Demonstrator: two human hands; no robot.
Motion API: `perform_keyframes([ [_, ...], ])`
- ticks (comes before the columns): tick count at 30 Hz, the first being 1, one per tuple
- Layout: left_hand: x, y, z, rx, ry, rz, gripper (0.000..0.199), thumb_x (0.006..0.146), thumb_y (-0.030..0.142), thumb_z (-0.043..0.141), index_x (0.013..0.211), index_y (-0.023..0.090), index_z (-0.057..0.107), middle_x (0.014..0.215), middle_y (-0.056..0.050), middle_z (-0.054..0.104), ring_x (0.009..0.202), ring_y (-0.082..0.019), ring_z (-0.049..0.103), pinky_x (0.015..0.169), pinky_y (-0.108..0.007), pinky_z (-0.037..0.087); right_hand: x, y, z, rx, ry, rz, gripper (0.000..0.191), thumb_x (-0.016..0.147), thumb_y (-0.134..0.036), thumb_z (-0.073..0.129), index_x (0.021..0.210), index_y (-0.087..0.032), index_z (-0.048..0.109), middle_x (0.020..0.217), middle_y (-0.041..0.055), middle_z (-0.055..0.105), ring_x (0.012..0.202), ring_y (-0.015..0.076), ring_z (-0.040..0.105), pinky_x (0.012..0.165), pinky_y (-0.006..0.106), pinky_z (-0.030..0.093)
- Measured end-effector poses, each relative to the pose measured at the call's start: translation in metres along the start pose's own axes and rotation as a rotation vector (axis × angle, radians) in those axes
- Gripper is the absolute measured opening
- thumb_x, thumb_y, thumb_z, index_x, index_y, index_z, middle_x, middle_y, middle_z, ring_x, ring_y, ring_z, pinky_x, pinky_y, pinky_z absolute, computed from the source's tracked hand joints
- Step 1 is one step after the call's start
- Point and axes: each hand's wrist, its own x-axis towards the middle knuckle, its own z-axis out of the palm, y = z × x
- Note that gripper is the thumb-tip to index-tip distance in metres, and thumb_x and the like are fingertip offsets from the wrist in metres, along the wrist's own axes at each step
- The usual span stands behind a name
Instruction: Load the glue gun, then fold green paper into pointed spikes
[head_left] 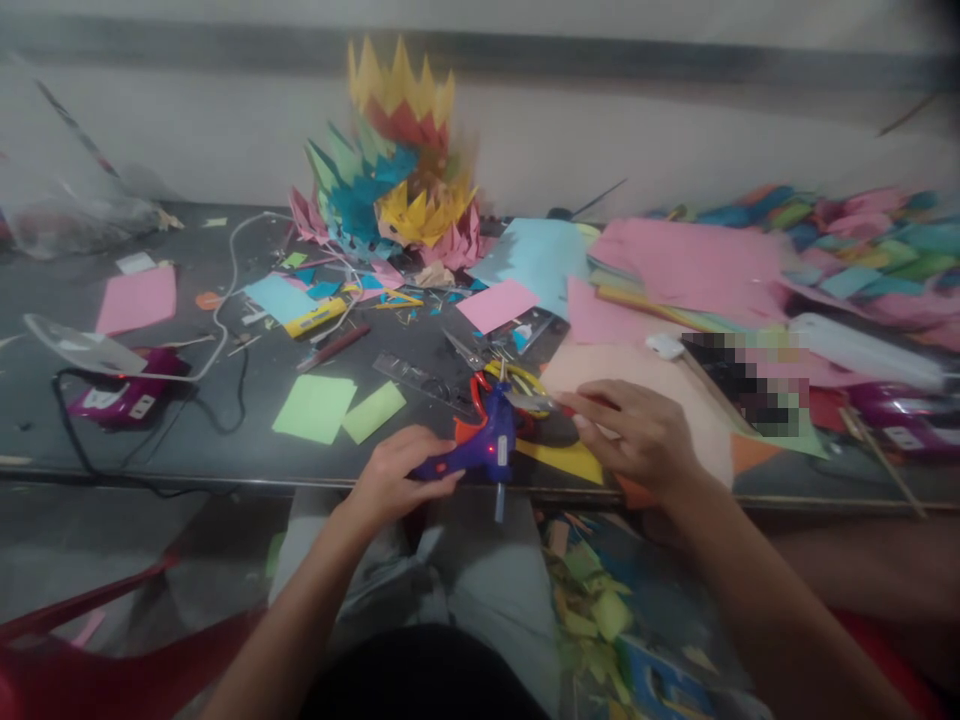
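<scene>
My left hand [405, 468] is wrapped round the handle of a blue-purple hot glue gun [491, 440], whose small red light is lit. A clear glue stick [499, 502] sticks out of its rear end, towards me. The nozzle points away from me over the table. My right hand [637, 430] pinches a thin, greyish pointed strip [531, 401] just right of the nozzle; its material is too blurred to tell. Beneath the gun lie scissors with red-orange handles [466, 430] and scissors with yellow handles [536, 385], partly hidden.
Folded-paper figures [405, 190] in several colours stand at the back. Pink paper [682, 265], blue paper [536, 265] and green squares [315, 408] lie about. Left is a purple device [127, 390] with cables. Scraps [592, 590] lie below the table's front edge. A phone [739, 385] rests right.
</scene>
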Motion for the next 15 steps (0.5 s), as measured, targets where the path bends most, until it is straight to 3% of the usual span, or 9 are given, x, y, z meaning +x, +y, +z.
perform_keyframes([
  [8, -0.002, -0.002, 0.000, -0.022, -0.004, -0.025, 0.021, 0.073, 0.021, 0.069, 0.091, 0.015, 0.061, 0.077, -0.004, 0.063, 0.069, -0.012, 0.057, 0.063, -0.024, 0.049, -0.002, 0.000, 0.003, -0.023, 0.026, 0.116, 0.028, 0.080, -0.017, 0.050, 0.103, -0.019, 0.066, 0.084, 0.0050, 0.066, 0.073, 0.0164, 0.061, 0.063, 0.027, 0.047],
  [15, 0.000, 0.000, 0.000, -0.019, -0.009, -0.019, 0.018, 0.074, 0.021, 0.068, 0.090, 0.016, 0.061, 0.076, -0.004, 0.063, 0.068, -0.012, 0.058, 0.062, -0.023, 0.049, 0.003, -0.004, -0.011, -0.047, -0.007, -0.002, 0.025, 0.080, -0.019, 0.052, 0.098, -0.022, 0.068, 0.081, 0.0029, 0.066, 0.070, 0.0145, 0.060, 0.063, 0.026, 0.046],
])
